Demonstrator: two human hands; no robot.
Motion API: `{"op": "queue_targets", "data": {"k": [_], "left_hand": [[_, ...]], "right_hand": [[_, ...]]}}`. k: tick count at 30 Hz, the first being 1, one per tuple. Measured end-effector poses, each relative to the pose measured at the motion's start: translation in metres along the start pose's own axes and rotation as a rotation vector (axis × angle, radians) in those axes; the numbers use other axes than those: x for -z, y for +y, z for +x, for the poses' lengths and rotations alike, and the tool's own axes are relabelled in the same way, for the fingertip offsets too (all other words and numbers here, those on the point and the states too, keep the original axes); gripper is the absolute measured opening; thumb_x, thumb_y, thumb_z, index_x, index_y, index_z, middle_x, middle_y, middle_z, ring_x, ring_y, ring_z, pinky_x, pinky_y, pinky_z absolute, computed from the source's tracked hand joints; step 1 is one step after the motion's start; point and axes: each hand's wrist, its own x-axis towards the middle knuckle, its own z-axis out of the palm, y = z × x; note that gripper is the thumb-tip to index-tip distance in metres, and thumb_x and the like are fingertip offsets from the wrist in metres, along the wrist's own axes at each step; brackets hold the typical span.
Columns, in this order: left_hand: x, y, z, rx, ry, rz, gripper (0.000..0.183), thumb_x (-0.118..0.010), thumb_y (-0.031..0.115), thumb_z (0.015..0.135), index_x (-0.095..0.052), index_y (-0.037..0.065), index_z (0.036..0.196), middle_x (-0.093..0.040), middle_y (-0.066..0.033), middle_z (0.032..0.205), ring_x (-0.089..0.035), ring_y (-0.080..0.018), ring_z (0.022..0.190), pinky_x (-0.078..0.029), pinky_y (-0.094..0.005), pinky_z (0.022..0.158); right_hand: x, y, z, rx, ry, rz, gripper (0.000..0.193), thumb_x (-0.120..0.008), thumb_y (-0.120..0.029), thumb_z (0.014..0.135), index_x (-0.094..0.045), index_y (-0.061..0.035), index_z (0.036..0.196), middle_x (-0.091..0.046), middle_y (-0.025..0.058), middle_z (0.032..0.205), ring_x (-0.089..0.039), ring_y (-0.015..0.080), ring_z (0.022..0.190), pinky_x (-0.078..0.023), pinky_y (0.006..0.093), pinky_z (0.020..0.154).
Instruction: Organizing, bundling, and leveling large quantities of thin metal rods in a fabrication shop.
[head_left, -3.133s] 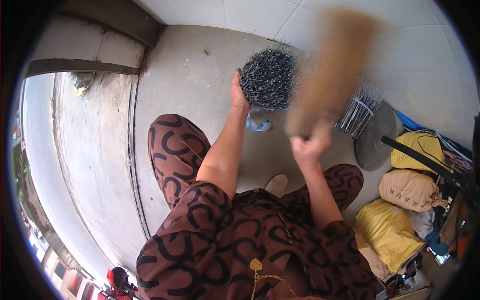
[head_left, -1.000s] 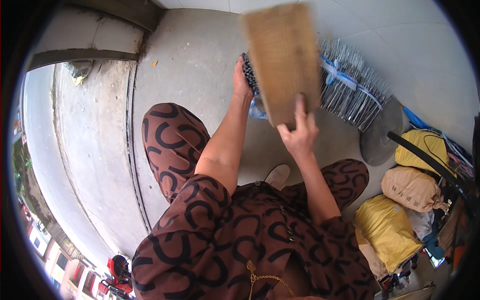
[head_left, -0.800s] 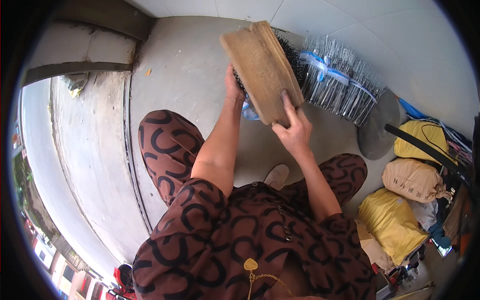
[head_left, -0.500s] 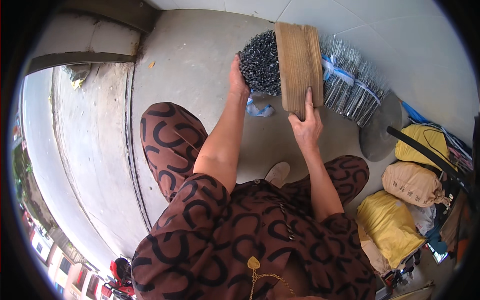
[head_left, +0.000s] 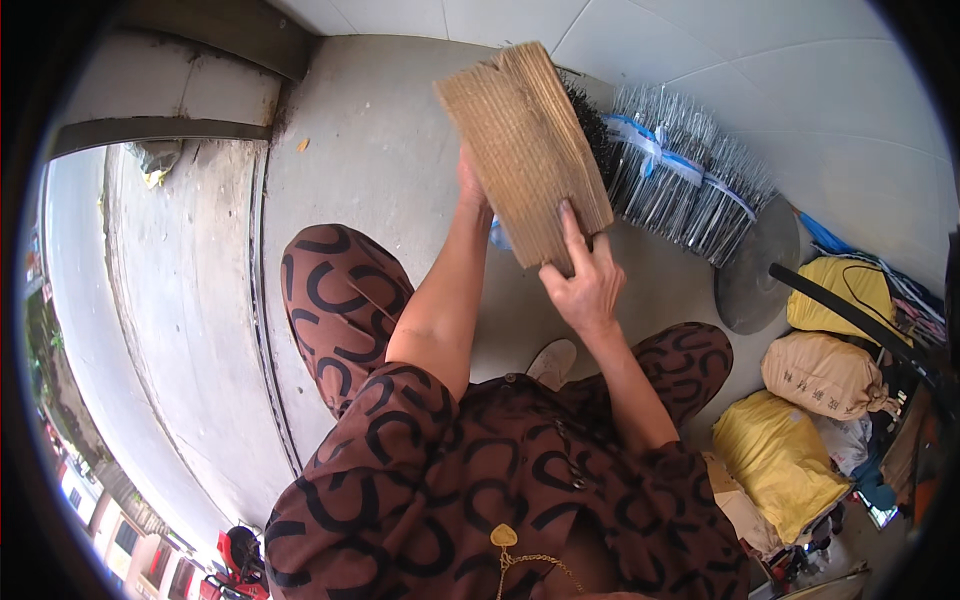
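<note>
My right hand [head_left: 587, 285] grips the lower end of a thick wooden block [head_left: 525, 150], its index finger stretched along the wood. The block is tilted, its top leaning left. Behind it lies a bundle of thin metal rods [head_left: 685, 185], tied with a blue and white plastic strip [head_left: 665, 158]. Only a sliver of the bundle's dark end [head_left: 587, 118] shows past the block's right edge. My left hand [head_left: 470, 182] is at the block's left edge, by the bundle's end; the block hides its fingers.
A round grey disc [head_left: 757, 275] lies at the bundle's right end. Yellow sacks [head_left: 775, 465], a tan sack [head_left: 822, 372] and a black bar [head_left: 845, 310] crowd the right side. A tiled wall [head_left: 800, 90] rises behind the bundle. A floor track [head_left: 262, 300] runs along the left.
The wooden block has swung left and tilted, now covering most of the bundle's dark end. My right hand has moved left and slightly nearer with it. My left hand has become partly hidden.
</note>
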Motion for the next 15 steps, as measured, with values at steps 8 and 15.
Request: {"op": "queue_targets", "data": {"k": [8, 15], "left_hand": [[0.021, -0.005, 0.008, -0.033, 0.059, 0.051, 0.053, -0.045, 0.048, 0.096, -0.056, 0.006, 0.126, -0.066, -0.011, 0.115, -0.065, -0.0244, 0.101, -0.052, -0.0395, 0.091], [0.011, -0.004, 0.011, 0.058, 0.118, -0.009, 0.052, -0.041, 0.046, 0.099, -0.058, 0.006, 0.127, -0.064, -0.0099, 0.123, -0.063, -0.0263, 0.108, -0.05, -0.0405, 0.096]], "right_hand": [[-0.001, 0.01, 0.001, 0.008, -0.076, 0.014, 0.084, -0.071, -0.014, 0.063, -0.049, -0.0297, 0.142, -0.056, 0.019, 0.091, -0.062, 0.0387, 0.071, -0.052, 0.0468, 0.059], [-0.008, 0.028, 0.016, -0.115, -0.014, -0.018, 0.082, -0.072, -0.014, 0.064, -0.05, -0.0249, 0.142, -0.057, 0.0188, 0.088, -0.061, 0.0392, 0.071, -0.052, 0.0484, 0.063]]}}
